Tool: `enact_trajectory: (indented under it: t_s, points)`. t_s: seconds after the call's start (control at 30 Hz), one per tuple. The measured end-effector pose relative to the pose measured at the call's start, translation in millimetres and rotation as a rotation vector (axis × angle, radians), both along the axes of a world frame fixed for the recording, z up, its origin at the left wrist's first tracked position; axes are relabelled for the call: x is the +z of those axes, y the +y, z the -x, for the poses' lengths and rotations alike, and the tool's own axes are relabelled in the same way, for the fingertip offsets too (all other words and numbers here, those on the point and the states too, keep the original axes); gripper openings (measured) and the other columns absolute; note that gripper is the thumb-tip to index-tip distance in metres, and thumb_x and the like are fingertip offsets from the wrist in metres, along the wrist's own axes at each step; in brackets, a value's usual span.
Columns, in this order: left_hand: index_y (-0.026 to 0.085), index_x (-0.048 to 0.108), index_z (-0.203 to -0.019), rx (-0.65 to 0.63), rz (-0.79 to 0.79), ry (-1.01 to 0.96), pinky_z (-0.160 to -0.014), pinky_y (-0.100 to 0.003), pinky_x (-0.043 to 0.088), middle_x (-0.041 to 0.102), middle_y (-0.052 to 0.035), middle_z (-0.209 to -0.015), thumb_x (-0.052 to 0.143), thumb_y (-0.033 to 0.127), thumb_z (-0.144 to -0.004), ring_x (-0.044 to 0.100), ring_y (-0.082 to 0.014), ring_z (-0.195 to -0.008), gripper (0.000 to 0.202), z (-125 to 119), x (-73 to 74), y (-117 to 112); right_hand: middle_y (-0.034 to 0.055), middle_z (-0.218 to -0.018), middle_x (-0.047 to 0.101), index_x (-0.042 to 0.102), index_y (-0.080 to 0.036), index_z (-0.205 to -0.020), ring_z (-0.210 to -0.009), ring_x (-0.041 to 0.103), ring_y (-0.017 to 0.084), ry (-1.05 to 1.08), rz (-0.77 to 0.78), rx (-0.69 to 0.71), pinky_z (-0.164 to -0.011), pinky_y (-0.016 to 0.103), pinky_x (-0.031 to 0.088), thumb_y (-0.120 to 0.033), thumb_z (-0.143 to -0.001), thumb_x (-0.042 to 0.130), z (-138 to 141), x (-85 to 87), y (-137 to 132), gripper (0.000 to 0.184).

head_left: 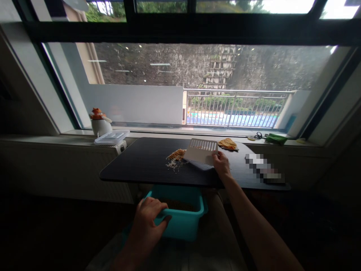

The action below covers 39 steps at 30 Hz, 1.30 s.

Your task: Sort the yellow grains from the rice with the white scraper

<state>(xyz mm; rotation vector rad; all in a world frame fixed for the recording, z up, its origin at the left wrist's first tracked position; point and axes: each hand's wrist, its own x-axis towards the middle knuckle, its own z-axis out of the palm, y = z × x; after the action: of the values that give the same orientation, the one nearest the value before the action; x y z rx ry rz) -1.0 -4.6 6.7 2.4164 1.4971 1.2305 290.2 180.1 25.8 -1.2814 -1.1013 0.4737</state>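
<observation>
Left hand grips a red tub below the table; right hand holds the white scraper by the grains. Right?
In the head view the tub is teal, not red. The left hand grips it; the right hand holds the white scraper by the grains.

Black table (141, 165), faintly streaked. On it: white scraper (201, 151) with a row of dark slots, yellow-brown grains (177, 154), white crumbs (171, 163). Under its near edge: teal tub (183, 222). Past its far edge: white pot (100, 126) topped orange, green bundle (275, 138).
</observation>
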Motion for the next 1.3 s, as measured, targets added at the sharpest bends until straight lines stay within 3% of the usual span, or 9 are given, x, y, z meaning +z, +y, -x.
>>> enact_trajectory:
  t_s: [0.3, 0.83, 1.3]
  points:
    - [0.022, 0.066, -0.080, -0.001, 0.005, 0.000, -0.083, -0.047, 0.049, 0.068, -0.0014, -0.074, 0.064, 0.019, -0.075, 0.061, -0.0234, -0.077, 0.006, -1, 0.3, 1, 0.0047, -0.072, 0.069, 0.065, -0.021, -0.084, -0.067, 0.063, 0.023, -0.013, -0.005, 0.047, -0.059, 0.034, 0.049, -0.044, -0.068, 0.053, 8, -8.9, 4, 0.030]
    - [0.022, 0.065, -0.080, -0.016, 0.007, -0.013, -0.083, -0.047, 0.046, 0.067, -0.0002, -0.074, 0.065, 0.015, -0.074, 0.061, -0.0241, -0.077, 0.009, -2, -1.5, 1, 0.0077, -0.082, 0.070, 0.065, -0.017, -0.093, -0.073, 0.064, 0.023, 0.035, 0.022, 0.075, -0.062, 0.033, 0.050, -0.047, -0.066, 0.053, 5, 3.2, -14, 0.042]
    - [0.023, 0.064, -0.082, -0.020, 0.022, -0.020, -0.086, -0.049, 0.044, 0.066, 0.0006, -0.076, 0.065, 0.015, -0.075, 0.059, -0.0238, -0.080, 0.011, 0, -6.2, 2, 0.0065, -0.084, 0.070, 0.065, -0.017, -0.092, -0.078, 0.065, 0.023, 0.053, 0.032, 0.118, -0.068, 0.034, 0.051, -0.044, -0.067, 0.054, 3, 6.2, -20, 0.038]
